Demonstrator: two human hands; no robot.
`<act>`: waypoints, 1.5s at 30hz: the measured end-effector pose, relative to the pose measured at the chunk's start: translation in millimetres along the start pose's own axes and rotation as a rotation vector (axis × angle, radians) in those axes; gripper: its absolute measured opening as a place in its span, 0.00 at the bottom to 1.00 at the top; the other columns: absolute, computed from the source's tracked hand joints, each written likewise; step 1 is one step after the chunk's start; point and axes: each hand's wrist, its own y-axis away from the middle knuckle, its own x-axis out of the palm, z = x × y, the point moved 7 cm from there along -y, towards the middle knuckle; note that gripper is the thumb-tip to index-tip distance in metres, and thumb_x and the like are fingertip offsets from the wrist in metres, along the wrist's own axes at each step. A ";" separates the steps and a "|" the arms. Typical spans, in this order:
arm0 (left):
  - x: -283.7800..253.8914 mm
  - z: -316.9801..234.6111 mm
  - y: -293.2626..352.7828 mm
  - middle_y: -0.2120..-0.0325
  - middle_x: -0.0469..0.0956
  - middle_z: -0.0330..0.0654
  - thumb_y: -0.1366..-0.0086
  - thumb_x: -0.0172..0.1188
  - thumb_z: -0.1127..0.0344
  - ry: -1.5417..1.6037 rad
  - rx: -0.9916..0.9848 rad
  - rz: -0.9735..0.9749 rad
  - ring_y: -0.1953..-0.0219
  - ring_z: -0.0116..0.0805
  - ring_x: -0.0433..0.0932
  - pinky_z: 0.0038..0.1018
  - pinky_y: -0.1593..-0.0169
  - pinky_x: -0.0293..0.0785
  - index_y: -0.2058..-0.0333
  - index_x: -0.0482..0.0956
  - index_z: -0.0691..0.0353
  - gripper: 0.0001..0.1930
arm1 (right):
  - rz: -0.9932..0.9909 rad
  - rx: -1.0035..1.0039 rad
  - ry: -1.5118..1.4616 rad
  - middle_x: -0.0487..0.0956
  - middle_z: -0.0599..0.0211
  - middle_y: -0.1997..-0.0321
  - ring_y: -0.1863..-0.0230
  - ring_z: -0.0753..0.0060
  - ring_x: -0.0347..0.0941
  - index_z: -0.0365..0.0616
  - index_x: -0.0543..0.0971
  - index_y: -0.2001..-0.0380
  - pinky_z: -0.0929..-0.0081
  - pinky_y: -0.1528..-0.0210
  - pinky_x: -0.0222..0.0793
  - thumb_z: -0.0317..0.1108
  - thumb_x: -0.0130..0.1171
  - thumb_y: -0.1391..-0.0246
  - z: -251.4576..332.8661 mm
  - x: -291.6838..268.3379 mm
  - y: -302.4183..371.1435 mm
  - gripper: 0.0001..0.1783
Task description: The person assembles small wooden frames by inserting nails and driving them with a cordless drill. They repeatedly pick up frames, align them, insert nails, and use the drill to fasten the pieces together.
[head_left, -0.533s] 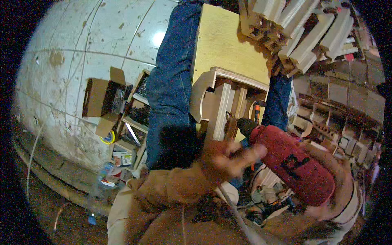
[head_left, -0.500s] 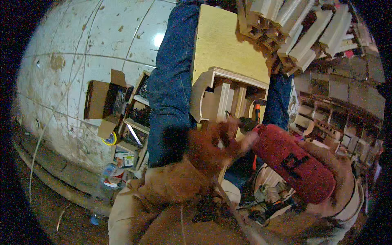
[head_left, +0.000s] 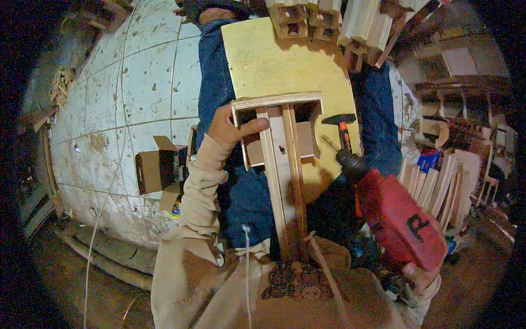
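A wooden assembly lies across my lap: a plywood frame [head_left: 282, 100] with curved sides, joined to a long grooved wooden piece [head_left: 276, 186] that runs back toward my body. Around the frame's left side is my left hand [head_left: 235, 129], its thumb pressed on the grooved piece. A small dark spot, a screw or a hole, shows in the groove. My right hand [head_left: 422, 277] grips a red power drill [head_left: 402, 219], mostly hidden behind its body. The drill's bit points up and left, apart from the wood. Beside the bit lies a hammer [head_left: 344, 131] with an orange and black handle.
Under the assembly is a yellowish board [head_left: 290, 60] across my legs. Stacked wooden pieces [head_left: 361, 27] stand at its far right; more strips [head_left: 438, 181] lean at the right. An open cardboard box [head_left: 153, 171] sits on the tiled floor [head_left: 148, 98] at the left.
My left hand has moved from near the drill's tip out to the frame. The grooved piece now lies in full view, and the drill has shifted down, away from the wood.
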 end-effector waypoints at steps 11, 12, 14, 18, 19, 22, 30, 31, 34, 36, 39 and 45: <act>2.4 -4.8 -1.7 0.65 0.80 0.43 0.53 0.71 0.59 -0.025 0.144 -0.094 0.66 0.32 0.79 0.28 0.64 0.76 0.57 0.76 0.67 0.26 | -0.030 -0.063 -0.168 0.72 0.53 0.44 0.42 0.59 0.68 0.31 0.66 0.43 0.64 0.38 0.59 0.48 0.68 0.60 -53.8 38.8 -17.2 0.45; 2.7 -3.5 -2.0 0.68 0.80 0.42 0.53 0.72 0.57 -0.001 0.129 -0.089 0.69 0.31 0.79 0.27 0.66 0.76 0.57 0.76 0.66 0.27 | -0.006 -0.094 -0.140 0.72 0.53 0.44 0.42 0.59 0.68 0.31 0.66 0.43 0.64 0.38 0.59 0.47 0.68 0.60 -50.2 43.4 -19.4 0.45; 4.0 -5.5 -0.7 0.70 0.79 0.40 0.52 0.72 0.57 0.034 0.173 -0.106 0.73 0.29 0.77 0.25 0.71 0.74 0.57 0.76 0.66 0.27 | 0.006 -0.129 -0.099 0.72 0.52 0.43 0.42 0.59 0.68 0.31 0.66 0.43 0.64 0.38 0.59 0.46 0.68 0.60 -43.1 45.6 -21.5 0.44; 6.4 -8.1 -0.5 0.73 0.78 0.38 0.51 0.72 0.58 0.064 0.192 -0.089 0.78 0.25 0.74 0.23 0.77 0.71 0.57 0.76 0.66 0.26 | -0.033 -0.085 -0.068 0.72 0.52 0.43 0.42 0.58 0.68 0.31 0.66 0.43 0.65 0.38 0.59 0.43 0.69 0.60 -38.7 37.6 -16.9 0.43; 7.4 -7.3 -1.2 0.73 0.79 0.39 0.51 0.72 0.58 0.046 0.168 -0.064 0.78 0.24 0.74 0.22 0.77 0.70 0.57 0.76 0.66 0.26 | -0.043 -0.060 -0.056 0.72 0.52 0.43 0.42 0.58 0.68 0.31 0.66 0.43 0.65 0.38 0.59 0.44 0.69 0.60 -40.6 35.9 -14.9 0.43; 8.0 -9.0 -3.6 0.70 0.80 0.41 0.51 0.71 0.60 0.024 0.142 0.010 0.76 0.24 0.75 0.21 0.77 0.69 0.57 0.77 0.66 0.24 | -0.084 -0.008 -0.100 0.72 0.53 0.43 0.42 0.59 0.69 0.33 0.67 0.44 0.64 0.38 0.59 0.45 0.70 0.60 -49.8 32.9 -10.5 0.42; 9.9 -5.9 -1.8 0.69 0.81 0.43 0.47 0.68 0.65 0.037 0.107 0.005 0.73 0.28 0.78 0.23 0.73 0.73 0.56 0.75 0.66 0.21 | 0.031 -0.195 0.064 0.73 0.51 0.45 0.45 0.57 0.71 0.35 0.68 0.45 0.63 0.42 0.64 0.45 0.70 0.59 -43.5 45.7 -10.3 0.40; 9.7 -4.5 -1.7 0.68 0.81 0.43 0.47 0.67 0.65 0.035 0.095 -0.004 0.71 0.29 0.79 0.23 0.72 0.74 0.55 0.75 0.66 0.21 | 0.017 -0.191 0.068 0.73 0.51 0.45 0.46 0.57 0.72 0.35 0.68 0.45 0.63 0.42 0.65 0.45 0.70 0.60 -41.2 45.1 -9.9 0.40; 9.0 -2.4 -1.1 0.65 0.80 0.40 0.50 0.73 0.66 0.153 0.088 -0.019 0.63 0.28 0.78 0.26 0.59 0.75 0.58 0.77 0.67 0.22 | -0.007 -0.073 0.037 0.74 0.51 0.46 0.46 0.58 0.72 0.35 0.68 0.44 0.65 0.43 0.65 0.43 0.71 0.61 -40.4 43.8 -8.6 0.42; 8.6 0.4 -1.0 0.66 0.80 0.40 0.50 0.73 0.66 0.162 0.066 -0.031 0.63 0.28 0.78 0.26 0.58 0.75 0.58 0.77 0.66 0.21 | -0.016 -0.023 0.016 0.75 0.52 0.47 0.47 0.59 0.73 0.35 0.67 0.43 0.66 0.43 0.65 0.42 0.71 0.62 -39.5 42.9 -7.8 0.42; 8.7 0.7 -1.7 0.66 0.80 0.39 0.51 0.73 0.66 0.159 0.085 -0.032 0.64 0.28 0.77 0.26 0.58 0.75 0.59 0.77 0.66 0.21 | -0.033 -0.039 0.060 0.76 0.55 0.47 0.47 0.61 0.73 0.35 0.66 0.42 0.67 0.43 0.65 0.41 0.71 0.63 -35.1 38.5 -7.7 0.44; 7.5 0.0 -4.2 0.66 0.79 0.40 0.52 0.73 0.64 0.131 0.131 -0.021 0.63 0.28 0.77 0.26 0.57 0.74 0.58 0.76 0.67 0.23 | -0.026 -0.069 0.151 0.75 0.56 0.46 0.46 0.62 0.72 0.35 0.68 0.44 0.67 0.42 0.65 0.40 0.70 0.62 -30.2 33.7 -5.6 0.41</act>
